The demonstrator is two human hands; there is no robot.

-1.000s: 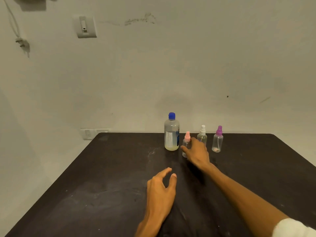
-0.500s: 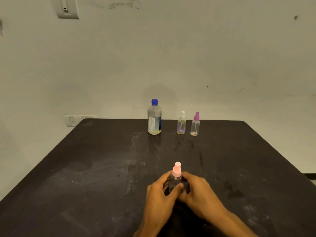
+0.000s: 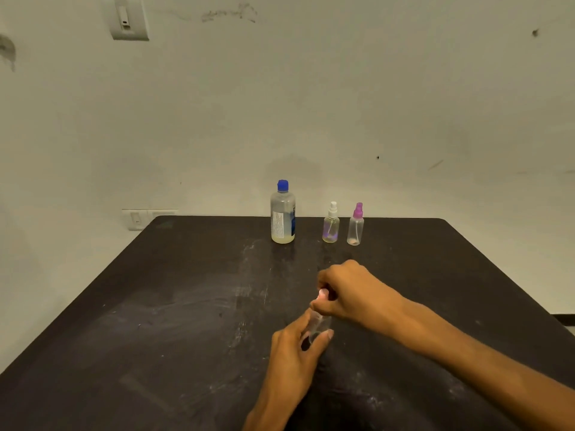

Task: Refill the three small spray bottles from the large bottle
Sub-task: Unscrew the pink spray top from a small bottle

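Observation:
A small clear spray bottle with a pink spray top stands near the middle of the dark table. My left hand grips its body between thumb and fingers. My right hand curls over the pink top, which is mostly hidden. At the table's far edge stands the large bottle with a blue cap and a little pale liquid at the bottom. To its right stand a white-topped spray bottle and a purple-topped spray bottle, both upright.
The table meets a pale wall at its far edge. A wall switch is at the upper left and a socket plate sits beside the table's far left corner. The tabletop is scuffed with pale streaks.
The pink-topped bottle came from the far row to the table's middle. My right hand shifted from its body up over the pink top, and my left hand now grips the body alone.

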